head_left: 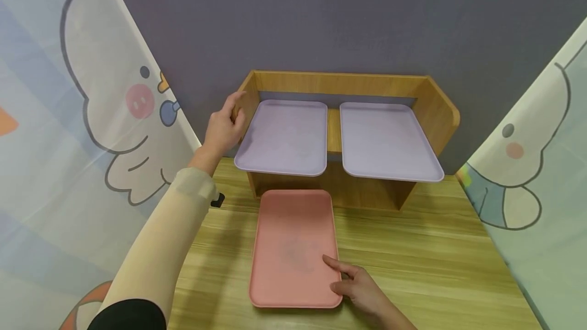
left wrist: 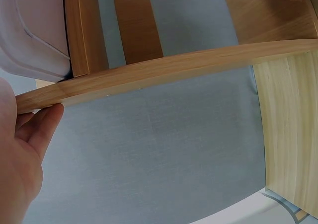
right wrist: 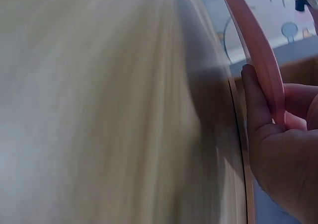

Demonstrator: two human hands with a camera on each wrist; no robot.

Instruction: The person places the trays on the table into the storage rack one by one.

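A small wooden shelf stands on the table, and my left hand holds the edge of its left side panel. In the left wrist view the fingers of that hand bend around the panel's rim. My right hand pinches the right edge of a pink tray, close to its near corner. Seen edge-on in the right wrist view, the pink tray passes between thumb and fingers. Its far end lies at the front of the shelf's lower level.
Two light purple trays lie side by side on the upper level, a left one and a right one, their front edges jutting out. A grey panel rises behind the shelf. Cartoon-printed curtains flank the wood-grain table.
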